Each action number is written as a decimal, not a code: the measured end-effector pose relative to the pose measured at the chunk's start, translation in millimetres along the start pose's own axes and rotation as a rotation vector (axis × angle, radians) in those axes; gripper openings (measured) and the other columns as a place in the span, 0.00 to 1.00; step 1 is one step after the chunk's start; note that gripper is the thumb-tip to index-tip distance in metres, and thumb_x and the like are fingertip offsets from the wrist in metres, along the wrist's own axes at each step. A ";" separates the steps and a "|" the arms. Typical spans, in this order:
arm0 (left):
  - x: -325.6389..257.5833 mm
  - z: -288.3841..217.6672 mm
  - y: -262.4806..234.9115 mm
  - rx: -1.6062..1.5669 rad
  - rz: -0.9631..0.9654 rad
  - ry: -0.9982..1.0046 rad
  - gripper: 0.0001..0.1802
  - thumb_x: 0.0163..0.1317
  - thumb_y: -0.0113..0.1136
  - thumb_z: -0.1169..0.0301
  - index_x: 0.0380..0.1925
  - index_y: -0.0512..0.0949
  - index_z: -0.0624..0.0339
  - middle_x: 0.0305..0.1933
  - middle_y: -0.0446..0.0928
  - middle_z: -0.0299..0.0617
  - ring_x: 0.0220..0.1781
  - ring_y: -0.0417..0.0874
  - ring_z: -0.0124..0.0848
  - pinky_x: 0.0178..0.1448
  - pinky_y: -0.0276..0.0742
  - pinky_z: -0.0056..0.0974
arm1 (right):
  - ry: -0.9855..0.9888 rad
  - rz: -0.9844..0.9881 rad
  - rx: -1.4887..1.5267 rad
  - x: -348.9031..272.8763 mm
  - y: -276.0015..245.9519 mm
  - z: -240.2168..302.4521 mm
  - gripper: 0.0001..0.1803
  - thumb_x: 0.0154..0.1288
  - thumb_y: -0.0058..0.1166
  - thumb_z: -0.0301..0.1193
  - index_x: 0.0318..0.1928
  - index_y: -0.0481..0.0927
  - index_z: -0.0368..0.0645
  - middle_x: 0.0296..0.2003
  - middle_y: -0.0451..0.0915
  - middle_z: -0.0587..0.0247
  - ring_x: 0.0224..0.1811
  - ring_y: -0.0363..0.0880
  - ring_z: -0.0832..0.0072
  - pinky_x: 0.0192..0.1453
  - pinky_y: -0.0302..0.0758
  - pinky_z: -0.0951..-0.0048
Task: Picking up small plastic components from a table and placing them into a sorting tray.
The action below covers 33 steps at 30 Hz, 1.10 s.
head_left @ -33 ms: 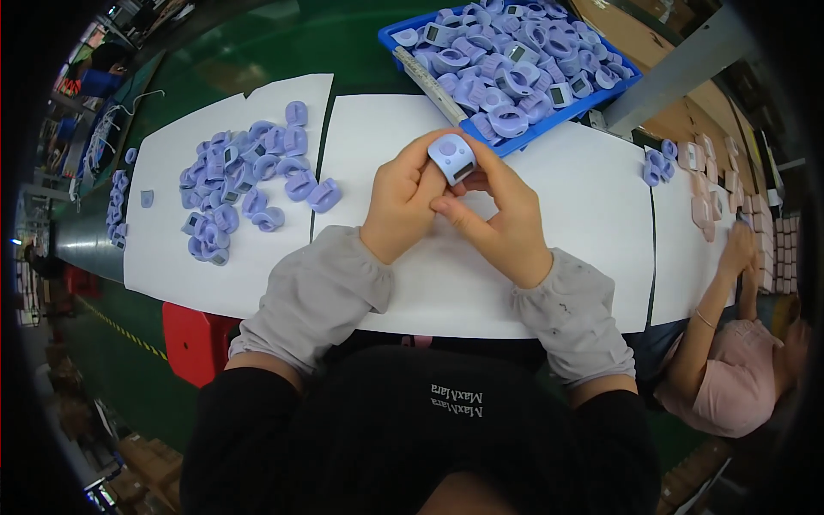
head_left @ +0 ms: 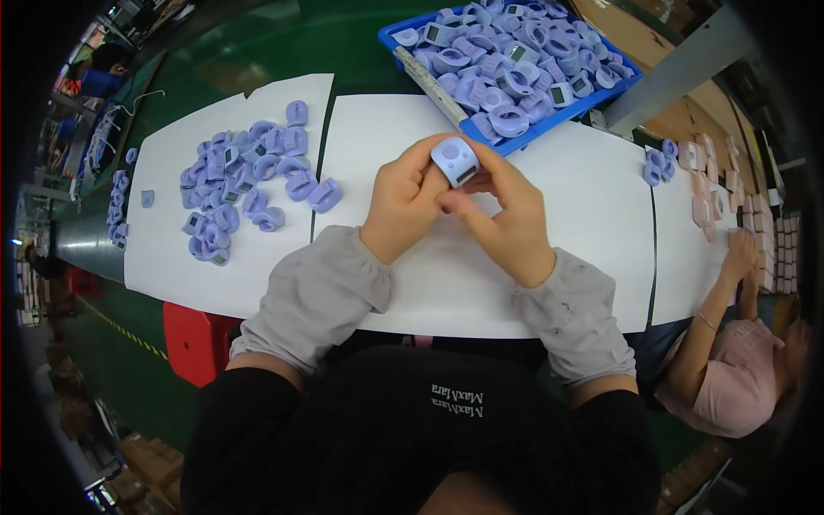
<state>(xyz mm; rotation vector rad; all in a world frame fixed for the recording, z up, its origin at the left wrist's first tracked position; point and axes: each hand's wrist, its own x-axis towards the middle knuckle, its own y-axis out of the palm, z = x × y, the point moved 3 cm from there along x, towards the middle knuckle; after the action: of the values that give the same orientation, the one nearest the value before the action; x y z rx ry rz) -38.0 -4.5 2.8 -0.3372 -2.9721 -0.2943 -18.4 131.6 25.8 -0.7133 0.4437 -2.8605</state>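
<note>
Both my hands hold one small lilac ring-shaped electronic device (head_left: 452,156) above the white work surface, its round button and small dark display facing up. My left hand (head_left: 402,199) is closed around its left side, a finger running up under the ring. My right hand (head_left: 513,225) grips it from the right, index finger along its far side and thumb bent in near its lower edge. The fingers partly hide the ring's underside. To the left lies a loose heap of similar lilac devices (head_left: 245,172). Just beyond my hands, a blue crate (head_left: 536,137) is piled with more.
White sheets (head_left: 395,296) cover the table, with dark seams between them. A grey metal post (head_left: 687,69) rises at the back right. At far right, a person in a pink top (head_left: 725,378) handles pale pink devices (head_left: 704,202). A red stool (head_left: 193,343) stands at the lower left.
The lilac device has shifted slightly to the right and turned a little in my fingers. My right thumb has moved slightly. The person at right has moved their hand a little.
</note>
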 end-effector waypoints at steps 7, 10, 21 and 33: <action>-2.4 -17.9 3.8 0.666 -0.003 0.374 0.14 0.60 0.50 0.81 0.47 0.73 0.65 0.33 0.80 0.44 0.34 0.82 0.28 0.38 0.77 0.32 | -0.132 -0.048 -0.166 2.8 -16.2 12.1 0.23 0.52 0.64 0.20 0.51 0.75 0.32 0.37 0.79 0.60 0.31 0.76 0.78 0.36 0.73 0.79; -6.5 -8.7 -2.7 0.299 0.043 0.202 0.14 0.59 0.53 0.81 0.47 0.72 0.65 0.37 0.80 0.44 0.37 0.82 0.29 0.42 0.78 0.34 | -0.136 0.025 -0.137 6.5 -25.4 11.8 0.21 0.54 0.58 0.17 0.51 0.75 0.32 0.40 0.78 0.58 0.34 0.75 0.77 0.36 0.72 0.80; -5.3 -7.2 7.6 -0.206 0.273 -0.139 0.18 0.67 0.52 0.70 0.53 0.70 0.70 0.48 0.76 0.44 0.46 0.79 0.30 0.53 0.76 0.34 | -0.007 0.041 0.259 1.9 -28.6 -0.5 0.23 0.66 0.43 0.18 0.62 0.66 0.32 0.58 0.70 0.49 0.57 0.72 0.66 0.59 0.69 0.71; -5.1 -2.8 7.4 -0.140 0.238 -0.031 0.20 0.68 0.52 0.69 0.55 0.69 0.72 0.50 0.76 0.44 0.52 0.77 0.29 0.57 0.75 0.34 | -0.063 -0.004 0.210 2.5 -20.8 -5.8 0.25 0.61 0.52 0.24 0.60 0.69 0.34 0.52 0.77 0.52 0.46 0.77 0.69 0.53 0.72 0.71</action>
<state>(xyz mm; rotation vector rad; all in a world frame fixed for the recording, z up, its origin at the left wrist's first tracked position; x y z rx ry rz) -31.0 0.9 6.1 -0.7107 -2.9071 -0.4731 -25.1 152.1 28.7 -0.7629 0.1298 -2.8227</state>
